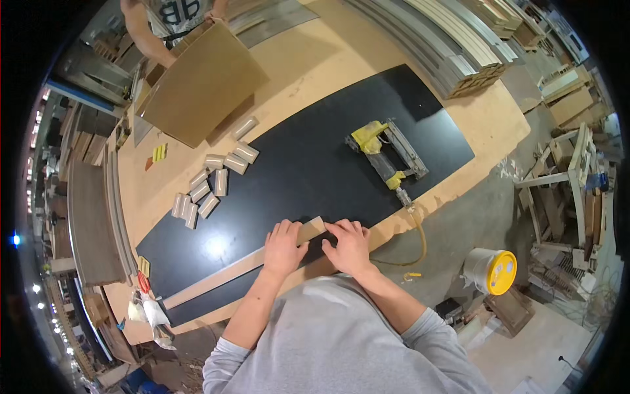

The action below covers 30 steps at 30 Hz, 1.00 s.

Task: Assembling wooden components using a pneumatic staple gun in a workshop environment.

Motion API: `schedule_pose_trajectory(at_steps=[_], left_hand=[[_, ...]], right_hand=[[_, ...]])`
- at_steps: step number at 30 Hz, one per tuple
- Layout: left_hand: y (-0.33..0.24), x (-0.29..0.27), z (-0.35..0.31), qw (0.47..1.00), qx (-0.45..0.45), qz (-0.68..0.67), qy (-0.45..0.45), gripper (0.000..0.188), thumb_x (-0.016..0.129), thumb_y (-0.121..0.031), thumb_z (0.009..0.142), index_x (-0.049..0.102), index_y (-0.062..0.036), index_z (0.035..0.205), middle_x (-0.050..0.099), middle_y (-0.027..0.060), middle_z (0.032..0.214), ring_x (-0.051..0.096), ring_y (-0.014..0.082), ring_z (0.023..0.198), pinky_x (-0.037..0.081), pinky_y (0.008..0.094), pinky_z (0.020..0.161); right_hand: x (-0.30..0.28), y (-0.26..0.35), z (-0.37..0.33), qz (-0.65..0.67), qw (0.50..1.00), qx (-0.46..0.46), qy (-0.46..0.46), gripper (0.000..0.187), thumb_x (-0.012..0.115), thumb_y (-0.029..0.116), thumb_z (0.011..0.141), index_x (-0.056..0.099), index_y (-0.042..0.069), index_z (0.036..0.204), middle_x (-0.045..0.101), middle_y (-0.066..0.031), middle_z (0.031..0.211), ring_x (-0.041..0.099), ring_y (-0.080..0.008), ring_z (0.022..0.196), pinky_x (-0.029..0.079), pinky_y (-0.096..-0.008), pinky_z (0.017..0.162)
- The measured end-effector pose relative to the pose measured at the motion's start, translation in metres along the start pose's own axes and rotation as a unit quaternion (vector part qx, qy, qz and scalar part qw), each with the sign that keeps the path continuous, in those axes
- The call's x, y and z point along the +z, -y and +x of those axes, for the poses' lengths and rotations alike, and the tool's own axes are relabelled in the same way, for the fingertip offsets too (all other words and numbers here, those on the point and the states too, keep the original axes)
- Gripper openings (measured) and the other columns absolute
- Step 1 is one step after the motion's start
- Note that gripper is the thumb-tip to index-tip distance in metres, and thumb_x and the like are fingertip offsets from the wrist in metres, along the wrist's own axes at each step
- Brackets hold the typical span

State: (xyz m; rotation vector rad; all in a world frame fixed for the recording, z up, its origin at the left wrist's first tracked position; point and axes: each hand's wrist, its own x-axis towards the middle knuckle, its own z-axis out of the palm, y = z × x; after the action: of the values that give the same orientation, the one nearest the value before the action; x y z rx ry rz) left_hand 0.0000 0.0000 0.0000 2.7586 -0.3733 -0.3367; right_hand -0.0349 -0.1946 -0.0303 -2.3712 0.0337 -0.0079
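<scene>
A long, narrow light-wood strip [226, 272] lies slantwise along the near side of a dark, smooth panel [295, 171]. My left hand [284, 249] is closed over the strip near its right end, fingers on the far side and thumb toward me. My right hand [349, 247] is just beyond that end; its index fingertip touches the end and its thumb stands apart. Past the panel's middle, to the right, lies a nail gun [387, 154] with yellow wrapping and a hose. Several short wooden blocks [221, 182] lie at the panel's far left edge.
The panel rests on a pale worktable [308, 59]. Across it, another person's arm [147, 33] is at a brown board [203, 82]. Stacked long mouldings [433, 46] sit far right. Red-handled scissors [144, 282] lie left; a yellow-lidded bucket [489, 271] stands on the floor.
</scene>
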Motion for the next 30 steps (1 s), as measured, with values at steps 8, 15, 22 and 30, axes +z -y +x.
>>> schedule_pose_trajectory(at_steps=[8, 15, 22, 30], left_hand=[[0.001, -0.002, 0.003, 0.999, 0.022, 0.001, -0.03, 0.05, 0.087, -0.019, 0.079, 0.067, -0.0065, 0.124, 0.063, 0.0106, 0.111, 0.063, 0.0341, 0.109, 0.051, 0.0488, 0.094], [-0.004, -0.004, 0.001, 1.0, 0.009, 0.005, -0.023, 0.051, 0.087, -0.02, 0.079, 0.067, -0.007, 0.124, 0.064, 0.0104, 0.113, 0.063, 0.0337, 0.111, 0.051, 0.048, 0.094], [-0.001, -0.004, 0.0, 1.0, -0.012, 0.011, -0.015, 0.05, 0.083, -0.023, 0.083, 0.066, -0.0082, 0.128, 0.063, 0.0086, 0.119, 0.062, 0.0314, 0.118, 0.049, 0.0497, 0.099], [-0.004, -0.001, 0.0, 1.0, -0.008, -0.003, -0.003, 0.05, 0.083, -0.024, 0.083, 0.064, -0.009, 0.127, 0.061, 0.0086, 0.122, 0.06, 0.0302, 0.122, 0.049, 0.0504, 0.101]], right_hand=[[-0.01, -0.006, 0.011, 0.008, 0.998, -0.007, 0.068, 0.041, 0.078, 0.026, 0.085, 0.078, 0.015, 0.124, 0.069, -0.0016, 0.114, 0.059, -0.0277, 0.112, 0.04, -0.0463, 0.098], [-0.011, -0.007, 0.007, -0.01, 0.998, -0.032, 0.048, 0.041, 0.078, 0.026, 0.084, 0.078, 0.017, 0.125, 0.069, -0.001, 0.116, 0.06, -0.0267, 0.109, 0.04, -0.0468, 0.097], [-0.051, -0.036, 0.106, 0.01, 0.987, -0.079, -0.137, 0.027, 0.076, 0.019, 0.086, 0.076, 0.016, 0.113, 0.07, -0.0112, 0.115, 0.063, -0.0386, 0.11, 0.051, -0.0523, 0.094], [-0.083, -0.055, 0.194, -0.103, 0.988, 0.111, -0.045, 0.091, 0.081, 0.02, 0.084, 0.038, 0.023, 0.164, 0.052, -0.0225, 0.14, 0.059, -0.0472, 0.128, 0.052, -0.052, 0.107]])
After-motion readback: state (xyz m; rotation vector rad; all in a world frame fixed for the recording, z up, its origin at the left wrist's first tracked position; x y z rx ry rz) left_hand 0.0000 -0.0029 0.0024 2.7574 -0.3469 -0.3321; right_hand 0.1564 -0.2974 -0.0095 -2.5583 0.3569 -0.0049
